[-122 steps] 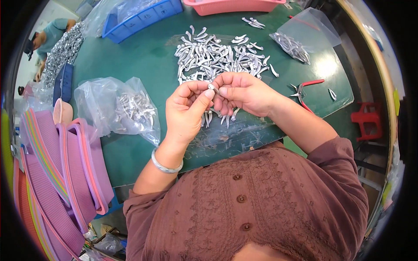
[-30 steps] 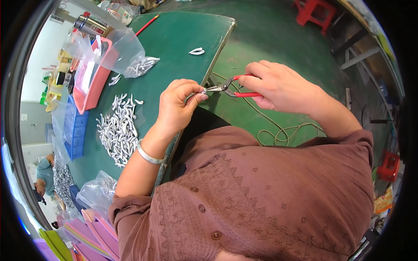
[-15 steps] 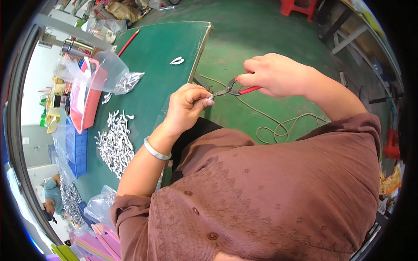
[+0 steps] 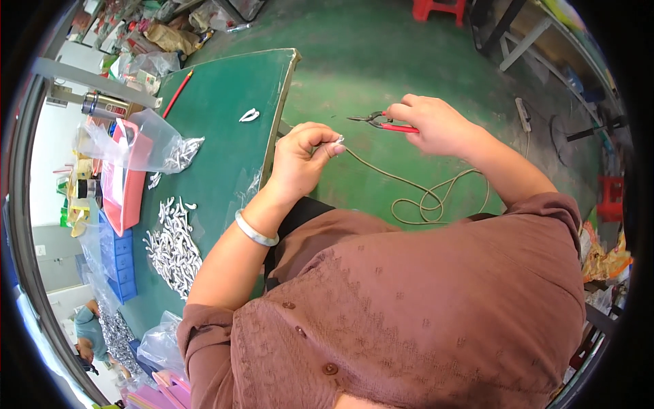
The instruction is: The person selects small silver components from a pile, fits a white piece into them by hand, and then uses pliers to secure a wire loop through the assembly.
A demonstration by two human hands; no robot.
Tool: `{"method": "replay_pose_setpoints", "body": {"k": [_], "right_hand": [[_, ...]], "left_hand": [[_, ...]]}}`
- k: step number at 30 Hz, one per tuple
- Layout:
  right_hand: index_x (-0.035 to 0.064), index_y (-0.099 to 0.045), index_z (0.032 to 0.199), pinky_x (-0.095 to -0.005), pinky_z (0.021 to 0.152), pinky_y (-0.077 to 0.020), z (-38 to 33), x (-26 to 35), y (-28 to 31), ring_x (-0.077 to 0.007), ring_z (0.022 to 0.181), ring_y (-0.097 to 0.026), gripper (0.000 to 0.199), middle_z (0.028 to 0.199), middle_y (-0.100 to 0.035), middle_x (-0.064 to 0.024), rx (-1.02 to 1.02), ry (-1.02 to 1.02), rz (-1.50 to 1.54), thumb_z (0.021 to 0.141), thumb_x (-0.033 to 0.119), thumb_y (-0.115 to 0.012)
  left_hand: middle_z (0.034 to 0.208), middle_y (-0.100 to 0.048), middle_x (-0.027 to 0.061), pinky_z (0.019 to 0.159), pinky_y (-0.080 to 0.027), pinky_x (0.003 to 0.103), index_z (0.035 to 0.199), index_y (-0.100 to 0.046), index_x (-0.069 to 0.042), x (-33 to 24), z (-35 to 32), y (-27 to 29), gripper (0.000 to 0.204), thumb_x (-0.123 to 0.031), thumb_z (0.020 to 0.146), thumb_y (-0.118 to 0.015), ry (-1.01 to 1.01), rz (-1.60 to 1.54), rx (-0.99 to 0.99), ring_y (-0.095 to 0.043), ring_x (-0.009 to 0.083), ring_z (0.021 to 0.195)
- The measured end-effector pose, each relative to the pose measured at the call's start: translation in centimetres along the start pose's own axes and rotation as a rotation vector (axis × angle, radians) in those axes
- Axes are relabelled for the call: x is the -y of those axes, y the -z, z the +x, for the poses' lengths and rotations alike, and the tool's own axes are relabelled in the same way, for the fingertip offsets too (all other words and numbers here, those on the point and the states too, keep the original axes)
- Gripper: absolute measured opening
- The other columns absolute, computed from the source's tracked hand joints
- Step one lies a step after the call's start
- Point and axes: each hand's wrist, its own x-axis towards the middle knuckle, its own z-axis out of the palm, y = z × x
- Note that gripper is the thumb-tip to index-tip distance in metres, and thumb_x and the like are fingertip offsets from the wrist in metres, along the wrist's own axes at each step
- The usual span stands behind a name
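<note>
My left hand (image 4: 300,158), with a pale bangle (image 4: 255,229) on its wrist, pinches a small silvery-white piece (image 4: 340,140) between thumb and forefinger. Most of that piece is hidden by the fingertips. To the right, my right hand (image 4: 439,126) is wrapped round red-handled pliers (image 4: 399,127). Their dark, pointed jaws aim left and stand apart from the piece. On the green table (image 4: 225,78), a heap of small curved silver-white pieces (image 4: 174,255) lies left of my left forearm. A white curved pair (image 4: 250,116) rests near the table's far right part.
A clear bag of pieces (image 4: 184,154) leans by a pink tray (image 4: 135,187); blue drawers (image 4: 122,266) stand nearer. A red pencil-like stick (image 4: 178,94) lies on the table. A cord (image 4: 436,198) loops on the floor. Another person (image 4: 90,330) sits at far left.
The pliers have come off the small piece and moved up and right of it with my right hand. My left hand still pinches the piece. The whole view has shifted slightly.
</note>
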Motion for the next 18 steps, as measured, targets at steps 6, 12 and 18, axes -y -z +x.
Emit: {"method": "replay_pose_setpoints", "body": {"k": [6, 12, 18], "right_hand": [[0.0097, -0.051, 0.097, -0.0364, 0.062, -0.0428, -1.4, 1.7, 2.0, -0.0280, 0.075, -0.052, 0.032, 0.078, -0.050, -0.0104, -0.019, 0.151, 0.028, 0.066, 0.005, -0.056], [0.0089, -0.052, 0.096, -0.0361, 0.061, -0.0425, -1.5, 2.2, 2.2, -0.0264, 0.073, -0.052, 0.030, 0.074, -0.049, -0.0097, -0.062, 0.214, -0.041, 0.066, 0.006, -0.056], [0.0085, -0.052, 0.094, -0.0365, 0.061, -0.0430, -1.5, 2.2, 2.5, -0.0268, 0.073, -0.052, 0.028, 0.074, -0.049, -0.0098, -0.056, 0.204, -0.050, 0.067, 0.007, -0.057]], "left_hand": [[0.081, -0.056, 0.0051, 0.068, -0.042, 0.023, 0.080, -0.057, 0.001, 0.0, -0.3, 0.1, 0.011, 0.003, 0.071, -0.063, 0.034, -0.073, -0.018, -0.052, 0.0122, 0.074], [0.076, -0.058, 0.0059, 0.062, -0.043, 0.026, 0.077, -0.060, -0.002, 0.3, -0.2, -0.3, 0.013, -0.005, 0.067, -0.068, 0.021, -0.115, -0.071, -0.053, 0.0160, 0.070], [0.076, -0.059, 0.0064, 0.061, -0.044, 0.027, 0.076, -0.060, -0.002, 0.1, -0.1, -0.2, 0.013, -0.005, 0.066, -0.068, -0.018, -0.033, -0.057, -0.054, 0.0179, 0.071]]}}
